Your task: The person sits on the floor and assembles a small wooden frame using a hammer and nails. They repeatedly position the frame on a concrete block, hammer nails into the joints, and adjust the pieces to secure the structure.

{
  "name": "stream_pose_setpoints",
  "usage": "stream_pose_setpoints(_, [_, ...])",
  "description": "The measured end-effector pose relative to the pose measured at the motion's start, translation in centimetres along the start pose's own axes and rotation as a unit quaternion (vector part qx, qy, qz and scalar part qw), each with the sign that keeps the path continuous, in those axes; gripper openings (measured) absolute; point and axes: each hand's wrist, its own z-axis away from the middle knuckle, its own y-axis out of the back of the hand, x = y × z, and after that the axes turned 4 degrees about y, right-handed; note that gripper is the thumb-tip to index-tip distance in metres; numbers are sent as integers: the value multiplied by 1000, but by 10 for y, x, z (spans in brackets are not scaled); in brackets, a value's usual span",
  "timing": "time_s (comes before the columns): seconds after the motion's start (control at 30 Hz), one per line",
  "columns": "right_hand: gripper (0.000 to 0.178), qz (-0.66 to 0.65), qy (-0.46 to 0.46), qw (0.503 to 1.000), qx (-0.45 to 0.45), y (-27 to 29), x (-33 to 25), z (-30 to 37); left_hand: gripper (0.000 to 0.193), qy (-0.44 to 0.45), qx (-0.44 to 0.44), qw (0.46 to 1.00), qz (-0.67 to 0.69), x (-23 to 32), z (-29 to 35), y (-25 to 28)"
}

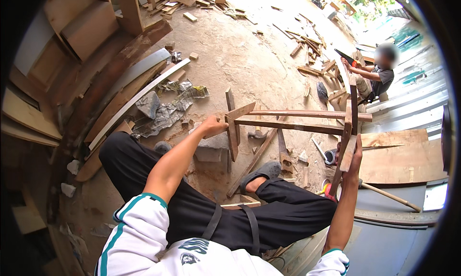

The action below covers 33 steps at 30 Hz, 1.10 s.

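A brown wooden frame (297, 127) is held up in front of me, with two long rails running between crossed end pieces. My left hand (214, 126) is closed at its left end, the fingers against the short upright. On the right, my right hand (354, 157) wraps round the other end piece and a pale wooden block (348, 153) lying along it. Beneath the frame sit a grey stone block (211, 153) and a hammer (258, 133), partly hidden by the rails. A handsaw (286, 161) lies on the ground near my shoe.
Crumpled newspaper (177, 105) and long boards (139, 101) lie to the left. Scrap wood (307, 41) is scattered farther off. At the upper right another person (379, 74) holds a saw. A plywood sheet (394, 163) and a wooden-handled tool (391, 197) are at the right.
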Motion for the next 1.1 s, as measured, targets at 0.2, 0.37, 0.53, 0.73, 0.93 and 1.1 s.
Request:
stream_pose_setpoints(0.2, [47, -94, -2, 995, -45, 36, 18, 8, 42, -31, -30, 999, -8, 8, 3, -22])
stream_pose_setpoints(0.37, [64, -78, 10, 995, -68, 87, 21, -5, 42, -25, 62, 969, 238, 35, 12, -35])
stream_pose_setpoints(0.53, [61, -156, 70, 975, -139, 121, 42, -27, 48, -39, 218, 953, 209, 74, 4, -20])
stream_pose_setpoints(0.73, [52, 165, 229, 955, -94, 109, 53, -67, 40, -37, 381, 915, 127, 99, 18, 22])
stream_pose_setpoints(0.93, [49, -17, -8, 993, -119, 79, 111, -117, 31, -88, 542, 834, 53, 79, 26, 58])
stream_pose_setpoints(1.1, [84, -200, -159, 965, -66, 31, 171, -138, 30, -125, 574, 809, -19, 75, 50, 70])
